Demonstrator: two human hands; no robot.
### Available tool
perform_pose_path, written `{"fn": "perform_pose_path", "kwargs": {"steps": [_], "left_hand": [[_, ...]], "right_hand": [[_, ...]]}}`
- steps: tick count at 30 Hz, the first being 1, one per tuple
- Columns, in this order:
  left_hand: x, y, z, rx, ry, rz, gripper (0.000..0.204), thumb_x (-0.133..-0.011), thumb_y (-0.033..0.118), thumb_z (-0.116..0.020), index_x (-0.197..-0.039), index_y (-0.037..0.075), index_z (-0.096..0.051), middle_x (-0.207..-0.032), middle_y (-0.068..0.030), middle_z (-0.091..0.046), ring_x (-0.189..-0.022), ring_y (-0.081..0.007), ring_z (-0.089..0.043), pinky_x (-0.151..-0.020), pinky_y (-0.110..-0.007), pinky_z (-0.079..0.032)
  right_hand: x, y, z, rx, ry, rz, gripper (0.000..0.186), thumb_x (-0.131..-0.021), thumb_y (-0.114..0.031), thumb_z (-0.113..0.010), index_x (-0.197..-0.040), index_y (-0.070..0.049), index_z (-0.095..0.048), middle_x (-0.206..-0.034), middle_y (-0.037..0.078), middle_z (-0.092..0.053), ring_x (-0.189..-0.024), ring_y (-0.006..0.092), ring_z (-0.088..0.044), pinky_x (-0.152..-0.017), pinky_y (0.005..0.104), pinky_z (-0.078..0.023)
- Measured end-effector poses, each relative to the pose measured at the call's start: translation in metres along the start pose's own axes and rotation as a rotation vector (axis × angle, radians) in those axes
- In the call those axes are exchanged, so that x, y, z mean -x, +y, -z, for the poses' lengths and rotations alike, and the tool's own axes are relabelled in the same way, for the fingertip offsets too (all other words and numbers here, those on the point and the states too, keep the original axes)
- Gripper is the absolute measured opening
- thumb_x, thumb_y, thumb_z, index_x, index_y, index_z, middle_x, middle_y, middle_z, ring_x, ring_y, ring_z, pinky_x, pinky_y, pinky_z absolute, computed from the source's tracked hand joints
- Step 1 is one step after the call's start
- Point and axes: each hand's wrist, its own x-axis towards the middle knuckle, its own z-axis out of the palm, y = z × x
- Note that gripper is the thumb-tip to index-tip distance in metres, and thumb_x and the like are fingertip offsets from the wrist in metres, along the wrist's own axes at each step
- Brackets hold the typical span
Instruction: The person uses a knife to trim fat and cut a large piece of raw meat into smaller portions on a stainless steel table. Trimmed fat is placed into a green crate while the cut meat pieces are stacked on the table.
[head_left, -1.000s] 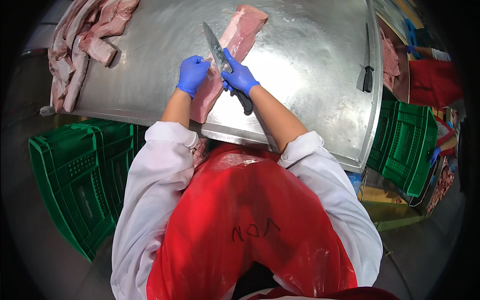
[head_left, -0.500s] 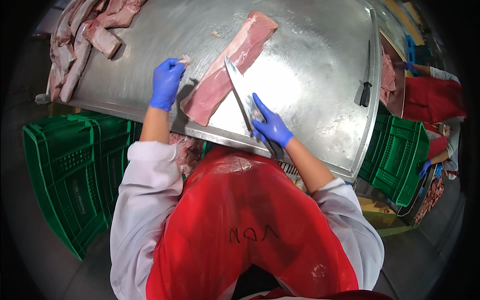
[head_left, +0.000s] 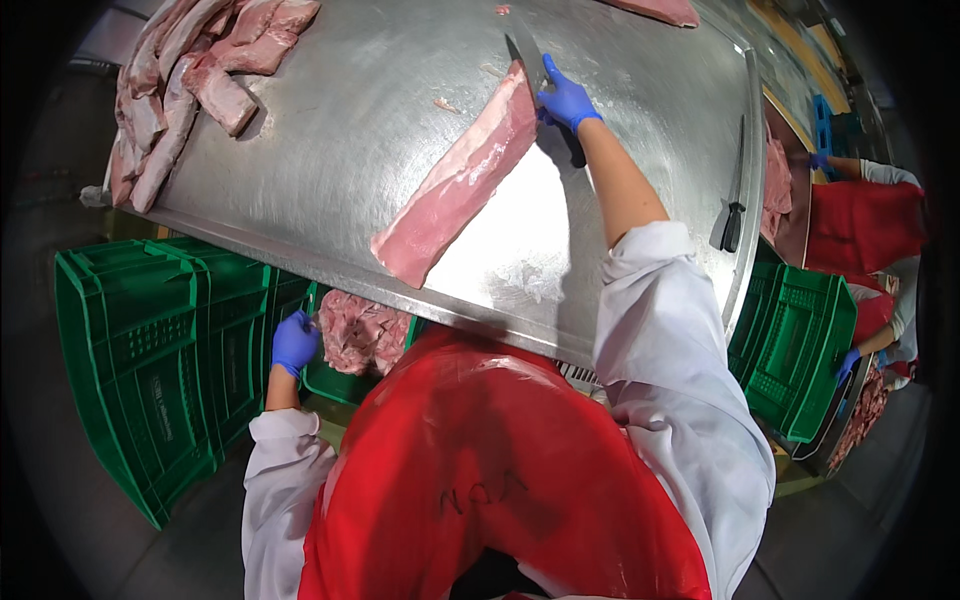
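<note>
A long pork loin (head_left: pixel 462 180) lies slantwise on the steel table (head_left: pixel 330 150). My right hand (head_left: pixel 567 97), gloved in blue, is closed round a knife (head_left: pixel 526 48); the blade points away from me and lies by the loin's far end. Down at the left, my blue-gloved left hand (head_left: pixel 294 343) is beside a green crate of meat trimmings (head_left: pixel 362 332), below the table's edge. Its fingers are curled together, and whatever is in them is too small to make out.
Several cuts of meat (head_left: pixel 225 95) are heaped at the far left; another piece (head_left: pixel 660 8) lies at the far edge. A second knife (head_left: pixel 735 190) rests at the right. Green crates (head_left: pixel 150 350) stand at both sides. A co-worker in a red apron (head_left: pixel 865 212) is at right.
My left hand has moved from over the table down to the trimmings crate. My right hand has carried the knife away from me to the loin's far end. The view has shifted.
</note>
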Motion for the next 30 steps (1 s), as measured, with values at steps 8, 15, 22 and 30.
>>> {"fn": "perform_pose_path", "kwargs": {"steps": [8, 15, 22, 30], "left_hand": [[-0.060, 0.196, 0.000, 0.064, 0.382, -0.596, 0.065, -0.074, 0.037, -0.076, -0.125, 0.001, -0.056, -0.124, -0.0244, -0.056, -0.116, -0.0430, -0.053, -0.100, -0.051, -0.042], [-0.115, 0.295, -0.008, -0.283, 0.210, -0.604, 0.082, -0.073, 0.037, -0.074, -0.142, 0.007, -0.041, -0.147, -0.0195, -0.036, -0.124, -0.0372, -0.045, -0.096, -0.048, -0.041], [-0.113, 0.280, 0.010, -0.294, -0.097, -0.927, 0.066, -0.071, 0.045, -0.074, -0.124, 0.010, -0.057, -0.128, -0.0203, -0.052, -0.105, -0.0365, -0.057, -0.087, -0.048, -0.047], [-0.245, 0.481, 0.015, 0.243, 0.051, -0.460, 0.071, -0.077, 0.058, -0.069, -0.110, -0.005, -0.067, -0.114, -0.0298, -0.066, -0.104, -0.0386, -0.066, -0.092, -0.043, -0.052]], "right_hand": [[-0.040, -0.008, -0.023, 0.401, -0.046, 0.214, 0.080, -0.088, -0.024, -0.056, -0.158, -0.036, -0.019, -0.122, 0.022, -0.066, -0.107, 0.0409, -0.065, -0.100, 0.0448, -0.049], [0.001, 0.023, -0.016, 0.301, 0.089, -0.024, 0.078, -0.089, -0.025, -0.053, -0.158, -0.033, -0.017, -0.137, 0.023, -0.056, -0.114, 0.0449, -0.061, -0.100, 0.0467, -0.048], [0.123, 0.058, -0.010, -0.680, 0.420, -0.265, 0.086, -0.094, -0.005, -0.054, -0.160, -0.030, -0.005, -0.087, 0.016, -0.068, -0.065, 0.0221, -0.067, -0.057, 0.0369, -0.059], [0.204, 0.094, 0.010, -0.894, 0.548, -0.273, 0.086, -0.094, 0.005, -0.050, -0.161, -0.026, -0.003, -0.075, 0.011, -0.061, -0.056, 0.0166, -0.061, -0.046, 0.0312, -0.052]]}}
